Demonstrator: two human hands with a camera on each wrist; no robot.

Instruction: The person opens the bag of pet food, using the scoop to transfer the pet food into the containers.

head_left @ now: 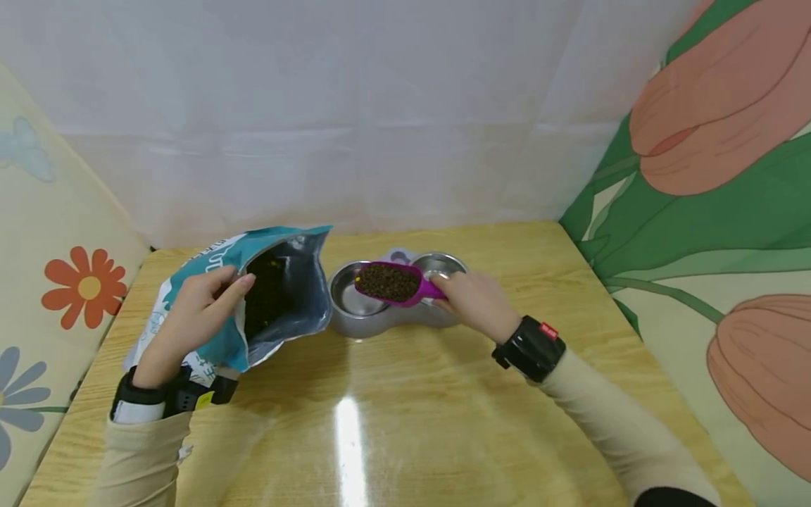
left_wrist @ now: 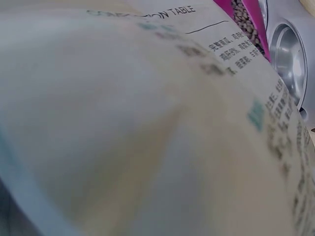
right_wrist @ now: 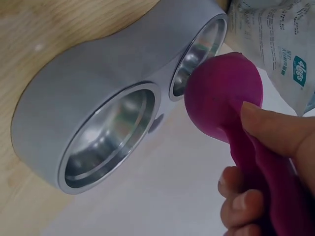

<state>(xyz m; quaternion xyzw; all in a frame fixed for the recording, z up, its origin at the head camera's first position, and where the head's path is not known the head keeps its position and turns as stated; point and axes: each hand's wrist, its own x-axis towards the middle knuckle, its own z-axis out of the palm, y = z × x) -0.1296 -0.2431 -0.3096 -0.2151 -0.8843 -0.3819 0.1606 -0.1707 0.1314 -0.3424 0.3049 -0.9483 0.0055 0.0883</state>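
Observation:
My right hand [head_left: 476, 301] grips the handle of a magenta scoop [right_wrist: 224, 93], thumb along its top. The scoop is heaped with small brown kibble [head_left: 388, 283] and hangs over a grey double pet bowl [head_left: 380, 324]. Two steel bowls sit in that base; the right one [right_wrist: 110, 140] holds nothing, and the scoop partly covers the left one [head_left: 348, 289]. My left hand [head_left: 201, 310] pinches the near rim of a teal and white food bag [head_left: 222, 264], thumb outside its mouth. The bag leans toward the bowls, its silver lining and dark kibble inside showing.
Under everything is a wood-grain table [head_left: 418, 422]. A white sheet [head_left: 355, 141] hangs behind it. Flower-patterned panels [head_left: 709, 267] stand along the left and right sides. The bag stands close beside the bowl base's left end.

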